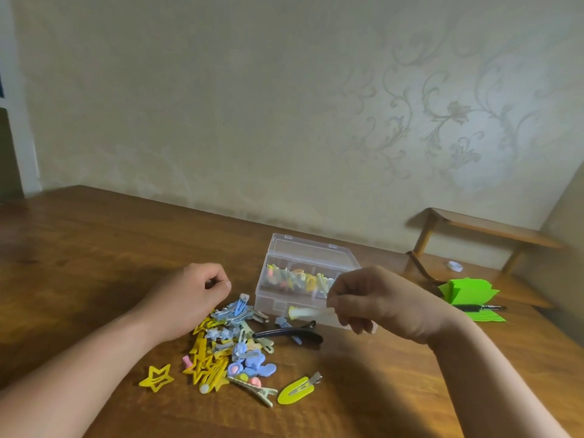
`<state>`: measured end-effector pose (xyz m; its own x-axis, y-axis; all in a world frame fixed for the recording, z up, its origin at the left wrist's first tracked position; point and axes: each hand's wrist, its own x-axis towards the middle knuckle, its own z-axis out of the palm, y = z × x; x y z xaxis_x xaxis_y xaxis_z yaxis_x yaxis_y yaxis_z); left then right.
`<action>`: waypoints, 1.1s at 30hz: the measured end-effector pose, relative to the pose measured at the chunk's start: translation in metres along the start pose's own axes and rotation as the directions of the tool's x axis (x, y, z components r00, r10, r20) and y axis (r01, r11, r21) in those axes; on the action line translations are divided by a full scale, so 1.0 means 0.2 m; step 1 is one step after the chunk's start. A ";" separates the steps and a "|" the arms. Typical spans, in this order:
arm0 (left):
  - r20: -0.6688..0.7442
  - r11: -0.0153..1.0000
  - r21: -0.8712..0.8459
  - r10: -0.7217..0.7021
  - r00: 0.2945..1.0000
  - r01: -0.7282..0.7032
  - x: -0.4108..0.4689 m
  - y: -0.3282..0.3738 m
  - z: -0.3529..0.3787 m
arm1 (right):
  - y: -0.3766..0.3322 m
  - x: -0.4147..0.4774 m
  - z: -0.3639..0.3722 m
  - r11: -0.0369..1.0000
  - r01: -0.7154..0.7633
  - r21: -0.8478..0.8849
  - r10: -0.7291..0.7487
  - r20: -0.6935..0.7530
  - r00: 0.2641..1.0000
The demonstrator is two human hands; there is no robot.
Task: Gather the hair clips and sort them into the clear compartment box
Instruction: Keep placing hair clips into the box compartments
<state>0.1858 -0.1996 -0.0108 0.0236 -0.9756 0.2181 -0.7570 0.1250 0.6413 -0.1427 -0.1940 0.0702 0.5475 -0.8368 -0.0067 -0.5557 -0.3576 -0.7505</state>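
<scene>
A heap of yellow, blue and pale hair clips [226,349] lies on the wooden table [79,263]. Behind it stands the clear compartment box [303,251], lid open, with several clips in its middle row. My right hand [379,303] pinches a pale yellow-green clip [308,312] in front of the box. My left hand [189,298] hovers over the heap's left top with fingers curled, holding nothing that I can see. A yellow star clip [157,377], a lime-yellow clip [297,390] and a black clip [289,335] lie apart from the heap.
Green paper sheets [467,292] with a black pen [480,308] lie at the right. A small wooden shelf [493,232] stands on the table's far right, a white roll [455,266] under it. The wall runs along the table's back edge.
</scene>
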 end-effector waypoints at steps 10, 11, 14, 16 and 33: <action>-0.009 1.000 0.001 -0.006 1.000 0.006 0.00 -0.01 0.01 | 0.16 0.09 0.00 0.940 -0.263 -0.217 0.054 -0.666 0.744; -0.010 1.000 -0.002 -0.006 1.000 0.006 0.00 -0.01 0.01 | 0.16 0.09 -0.01 0.906 -0.329 -0.265 0.056 -0.697 0.715; -0.010 1.000 0.000 0.000 1.000 0.000 0.01 -0.01 0.01 | 0.17 0.09 -0.01 0.823 -0.458 -0.337 0.088 -0.721 0.687; -0.011 1.000 0.004 0.005 1.000 -0.005 0.01 -0.01 0.01 | 0.18 0.10 0.00 0.777 -0.506 -0.374 0.097 -0.724 0.683; -0.017 1.000 0.008 0.001 1.000 -0.001 0.00 -0.02 0.01 | 0.18 0.13 0.03 0.676 -0.538 -0.503 0.118 -0.647 0.753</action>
<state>0.1871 -0.2008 -0.0141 0.0335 -0.9723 0.2311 -0.7621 0.1247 0.6354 -0.1440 -0.2253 0.0394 -0.0581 -0.9407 0.3342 -0.9852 -0.0001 -0.1716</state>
